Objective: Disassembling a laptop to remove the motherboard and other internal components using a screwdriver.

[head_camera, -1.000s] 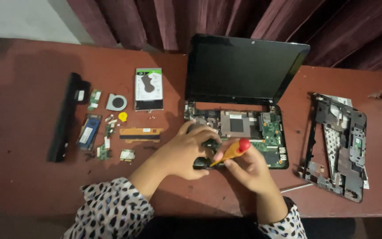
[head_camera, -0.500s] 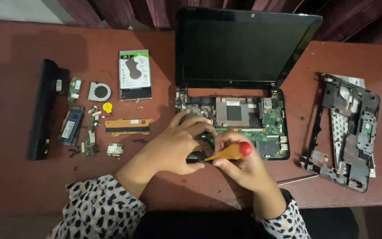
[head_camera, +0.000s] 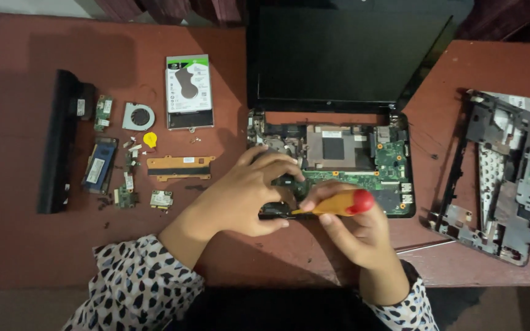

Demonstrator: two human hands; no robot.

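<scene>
- We find the right hand (head_camera: 354, 230) closed on a screwdriver (head_camera: 332, 204), tip at the laptop (head_camera: 338, 159) base's front-left corner.
- Left hand (head_camera: 246, 196) clasps that corner, near the table (head_camera: 19, 245) edge.
- We see bare table just left of the hands.

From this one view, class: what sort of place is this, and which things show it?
Probably an informal repair spot at a reddish table: an opened laptop with its board bare, removed parts such as a hard drive laid out, and a screwdriver in the right hand.
</scene>
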